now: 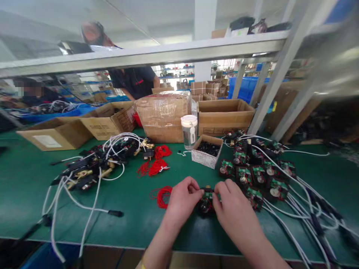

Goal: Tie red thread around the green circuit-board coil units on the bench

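My left hand (183, 198) and my right hand (234, 207) meet over a small black device with a green circuit board (206, 205) on the green table. Left fingers and thumb are pinched together at its left upper edge, while the right fingers close on its right side. A brass-coloured piece shows at its top. Fingertips cover part of the board, so any fine part between them is hidden. Close to my left hand lies a coil of red wire (163, 197). Several similar devices with green boards (259, 175) sit beside my right hand, with white cables attached.
A small carton of black parts (207, 161) stands ahead, beside a lidded clear bottle (189, 134). More red wire bundles (157, 167) lie left of it. Black and brass assemblies with white cables (92, 168) spread leftward. Cardboard boxes (165, 117) line the back; a person (134, 80) is behind.
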`<state>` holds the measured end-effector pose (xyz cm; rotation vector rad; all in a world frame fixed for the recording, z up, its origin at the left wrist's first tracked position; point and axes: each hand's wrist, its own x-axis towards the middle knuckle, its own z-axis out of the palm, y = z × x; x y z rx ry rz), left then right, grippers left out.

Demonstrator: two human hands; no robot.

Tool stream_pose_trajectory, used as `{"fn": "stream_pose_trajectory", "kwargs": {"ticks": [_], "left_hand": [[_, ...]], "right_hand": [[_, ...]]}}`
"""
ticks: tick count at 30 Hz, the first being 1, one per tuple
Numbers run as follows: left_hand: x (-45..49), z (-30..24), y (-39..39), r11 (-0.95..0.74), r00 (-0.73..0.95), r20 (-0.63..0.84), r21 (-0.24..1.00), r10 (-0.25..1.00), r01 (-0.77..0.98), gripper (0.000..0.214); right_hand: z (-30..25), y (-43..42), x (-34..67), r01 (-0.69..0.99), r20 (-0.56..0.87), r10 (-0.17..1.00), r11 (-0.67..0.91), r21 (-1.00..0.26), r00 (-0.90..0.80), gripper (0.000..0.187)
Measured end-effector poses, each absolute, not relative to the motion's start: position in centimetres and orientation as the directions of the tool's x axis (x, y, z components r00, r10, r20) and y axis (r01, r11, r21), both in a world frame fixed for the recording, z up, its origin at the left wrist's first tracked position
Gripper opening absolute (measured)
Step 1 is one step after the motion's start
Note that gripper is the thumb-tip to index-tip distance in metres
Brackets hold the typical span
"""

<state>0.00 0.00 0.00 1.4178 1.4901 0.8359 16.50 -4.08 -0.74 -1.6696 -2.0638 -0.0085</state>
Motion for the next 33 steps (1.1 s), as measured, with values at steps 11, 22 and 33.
{"fn": "stream_pose_trajectory", "kwargs": {"ticks": [11, 22, 33], "left_hand": [[-0.9, -0.3, -0.3, 0.054, 0.083, -0.085, 0.944, 0.993, 0.324, 0.014], [-1.5, -1.6, -0.5, 0.084, 0.126, -0.108, 0.980, 0.986, 0.182, 0.022], [-0.7, -1.8, -1.1, 0.145, 0.072, -0.151, 0.986, 0.986, 0.086, 0.021]], "right_hand": [[-0.4, -2.9, 16.6, 0.776, 0.228, 0.970, 0.206, -0.597, -0.082, 0.014], [-1.0, -2.2, 17.4, 0.615, 0.128, 0.990, 0.141, -0.776, -0.066, 0.015], [-1.3, -2.0, 17.3, 0.596, 0.121, 0.992, 0.125, -0.793, -0.046, 0.016]]}}
